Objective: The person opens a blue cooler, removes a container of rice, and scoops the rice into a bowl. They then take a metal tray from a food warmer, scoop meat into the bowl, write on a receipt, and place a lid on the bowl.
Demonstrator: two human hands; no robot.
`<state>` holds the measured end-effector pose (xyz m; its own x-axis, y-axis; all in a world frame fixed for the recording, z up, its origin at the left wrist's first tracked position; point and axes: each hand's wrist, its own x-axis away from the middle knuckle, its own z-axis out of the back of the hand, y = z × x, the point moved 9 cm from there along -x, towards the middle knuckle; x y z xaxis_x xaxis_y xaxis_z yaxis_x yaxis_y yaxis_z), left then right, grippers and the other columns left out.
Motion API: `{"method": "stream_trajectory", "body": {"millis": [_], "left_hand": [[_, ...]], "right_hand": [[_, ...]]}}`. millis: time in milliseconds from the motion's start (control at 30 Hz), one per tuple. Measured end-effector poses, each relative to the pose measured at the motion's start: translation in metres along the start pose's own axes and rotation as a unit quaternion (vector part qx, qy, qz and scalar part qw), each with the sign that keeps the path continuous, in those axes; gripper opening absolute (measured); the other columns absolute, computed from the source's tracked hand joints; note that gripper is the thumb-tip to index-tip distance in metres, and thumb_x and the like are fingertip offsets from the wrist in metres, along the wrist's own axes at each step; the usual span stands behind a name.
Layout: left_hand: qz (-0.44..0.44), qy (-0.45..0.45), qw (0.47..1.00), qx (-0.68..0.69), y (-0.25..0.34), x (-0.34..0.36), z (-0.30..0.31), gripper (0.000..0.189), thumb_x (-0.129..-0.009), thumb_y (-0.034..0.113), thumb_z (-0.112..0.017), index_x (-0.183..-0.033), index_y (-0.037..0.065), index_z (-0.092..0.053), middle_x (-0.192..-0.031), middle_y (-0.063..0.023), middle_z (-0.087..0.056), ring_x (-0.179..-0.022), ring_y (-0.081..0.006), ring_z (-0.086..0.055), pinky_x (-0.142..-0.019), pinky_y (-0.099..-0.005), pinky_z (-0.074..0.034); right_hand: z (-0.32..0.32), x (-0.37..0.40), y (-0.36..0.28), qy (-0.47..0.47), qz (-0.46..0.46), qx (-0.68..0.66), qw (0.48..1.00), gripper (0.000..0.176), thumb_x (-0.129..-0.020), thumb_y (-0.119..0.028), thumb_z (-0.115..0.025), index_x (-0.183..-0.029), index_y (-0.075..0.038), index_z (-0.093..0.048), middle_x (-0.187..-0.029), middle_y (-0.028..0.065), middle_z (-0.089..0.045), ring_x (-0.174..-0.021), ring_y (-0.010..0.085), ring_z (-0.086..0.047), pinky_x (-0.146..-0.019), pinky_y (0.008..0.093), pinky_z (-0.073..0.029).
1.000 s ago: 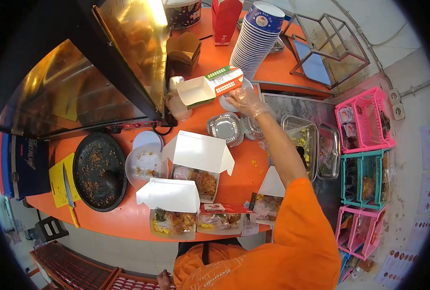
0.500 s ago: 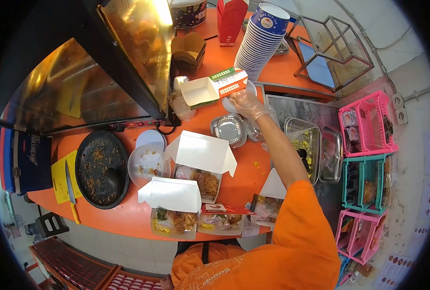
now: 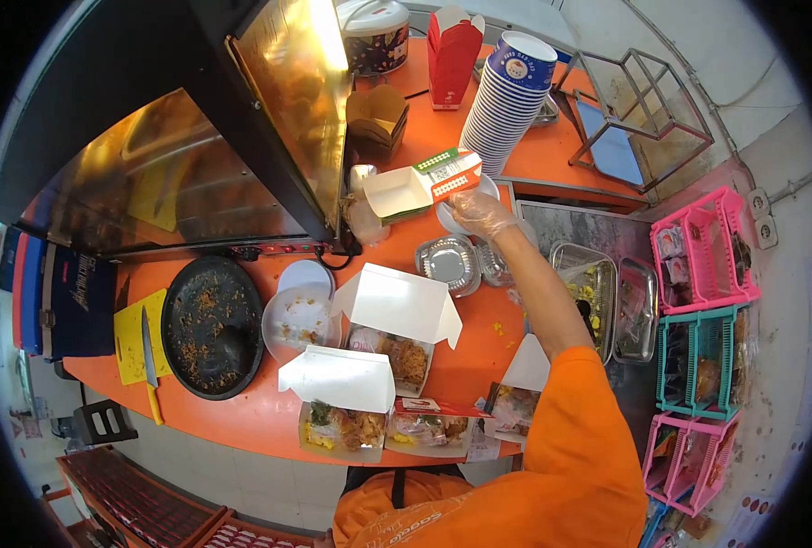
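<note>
My right hand (image 3: 484, 217), in a clear plastic glove, is stretched far across the orange counter. Its fingers are closed on the lower edge of a paper food box (image 3: 399, 194) with a green and red printed flap; the fingertips are partly hidden. Just below that hand sits a white bowl (image 3: 488, 189), and the tall stack of paper cups (image 3: 508, 100) rises behind. Of my left hand (image 3: 325, 541), only a small bit shows at the bottom edge, its fingers out of sight. Nearer my body stand open white boxes (image 3: 335, 376) filled with fried chicken and rice.
A heated glass cabinet (image 3: 196, 173) takes up the left. Below it lie a dark round pan (image 3: 212, 329) with crumbs and a knife (image 3: 149, 352) on a yellow board (image 3: 132, 320). Clear lidded containers (image 3: 449, 265) and trays (image 3: 636, 310) sit centre and right, beside coloured baskets (image 3: 698, 365).
The whole scene has shifted slightly right and down as my head turned. My right hand and the food box keep about the same place over the counter.
</note>
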<state>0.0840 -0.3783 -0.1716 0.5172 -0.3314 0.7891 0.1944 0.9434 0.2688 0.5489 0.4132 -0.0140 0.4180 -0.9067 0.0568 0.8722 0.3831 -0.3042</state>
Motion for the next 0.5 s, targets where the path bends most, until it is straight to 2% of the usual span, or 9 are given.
{"method": "stream_trajectory", "body": {"millis": [67,200,300,367,400,433,467,500], "left_hand": [[-0.026,0.008,0.999,-0.025,0.009,0.004,0.002,0.043,-0.098,0.038,-0.049,-0.087,-0.002,-0.063,-0.074,-0.0226,-0.061,-0.066,-0.0380,-0.057,-0.060,-0.0479,-0.044],[-0.111,0.039,0.984,-0.132,0.057,0.024,0.020,0.045,-0.099,0.040,-0.049,-0.089,-0.002,-0.063,-0.077,-0.0245,-0.062,-0.069,-0.0403,-0.058,-0.062,-0.0493,-0.045],[-0.206,0.113,0.943,-0.235,0.155,0.050,0.053,0.046,-0.099,0.041,-0.048,-0.090,-0.002,-0.063,-0.080,-0.0259,-0.063,-0.071,-0.0421,-0.059,-0.064,-0.0503,-0.046],[-0.265,0.172,0.928,-0.198,0.246,0.066,0.081,0.046,-0.099,0.041,-0.048,-0.091,-0.003,-0.062,-0.082,-0.0276,-0.064,-0.074,-0.0430,-0.061,-0.066,-0.0488,-0.047],[-0.308,0.190,0.916,-0.177,0.302,0.075,0.090,0.037,-0.098,0.031,-0.051,-0.083,-0.002,-0.058,-0.069,-0.0185,-0.058,-0.062,-0.0303,-0.056,-0.057,-0.0425,-0.044],[-0.348,0.206,0.901,-0.155,0.361,0.089,0.097,0.031,-0.097,0.021,-0.053,-0.076,-0.001,-0.055,-0.056,-0.0094,-0.052,-0.049,-0.0176,-0.052,-0.048,-0.0362,-0.040],[-0.365,0.179,0.909,-0.092,0.428,0.117,0.096,0.026,-0.094,0.015,-0.057,-0.077,-0.005,-0.057,-0.059,-0.0174,-0.056,-0.050,-0.0262,-0.057,-0.050,-0.0390,-0.042],[-0.429,0.156,0.887,-0.065,0.475,0.128,0.088,0.022,-0.094,0.013,-0.056,-0.080,-0.004,-0.058,-0.061,-0.0173,-0.058,-0.050,-0.0247,-0.057,-0.049,-0.0378,-0.041]], "right_hand": [[-0.010,-0.007,0.000,-0.072,-0.030,0.050,0.996,0.019,-0.089,-0.016,-0.055,-0.096,-0.004,-0.066,-0.099,0.0211,-0.068,-0.094,0.0347,-0.067,-0.082,0.0439,-0.053],[0.001,-0.008,-0.019,-0.101,-0.036,0.072,0.992,0.026,-0.087,-0.013,-0.051,-0.104,-0.004,-0.068,-0.108,0.0185,-0.069,-0.101,0.0318,-0.068,-0.087,0.0436,-0.053],[-0.009,-0.005,-0.012,-0.122,-0.087,0.062,0.987,0.026,-0.088,-0.013,-0.051,-0.104,-0.005,-0.070,-0.110,0.0163,-0.070,-0.106,0.0294,-0.067,-0.089,0.0444,-0.052],[-0.016,-0.003,-0.020,-0.099,-0.041,0.088,0.990,0.026,-0.084,-0.014,-0.054,-0.105,-0.009,-0.068,-0.102,0.0167,-0.070,-0.098,0.0340,-0.068,-0.087,0.0463,-0.052],[-0.013,0.000,-0.020,-0.095,-0.042,0.091,0.990,0.026,-0.084,-0.014,-0.054,-0.105,-0.009,-0.068,-0.102,0.0167,-0.070,-0.098,0.0340,-0.068,-0.087,0.0463,-0.052],[0.007,0.005,-0.031,0.020,0.009,0.127,0.992,0.024,-0.084,-0.014,-0.055,-0.104,-0.010,-0.069,-0.100,0.0152,-0.071,-0.095,0.0326,-0.069,-0.084,0.0470,-0.053],[0.026,0.016,-0.042,0.132,0.060,0.161,0.976,0.023,-0.084,-0.014,-0.056,-0.102,-0.012,-0.069,-0.098,0.0136,-0.071,-0.093,0.0311,-0.069,-0.082,0.0476,-0.053],[0.034,0.027,-0.049,0.166,0.076,0.150,0.972,0.019,-0.084,-0.016,-0.058,-0.099,-0.015,-0.069,-0.090,0.0115,-0.070,-0.087,0.0295,-0.070,-0.075,0.0490,-0.052]]}}
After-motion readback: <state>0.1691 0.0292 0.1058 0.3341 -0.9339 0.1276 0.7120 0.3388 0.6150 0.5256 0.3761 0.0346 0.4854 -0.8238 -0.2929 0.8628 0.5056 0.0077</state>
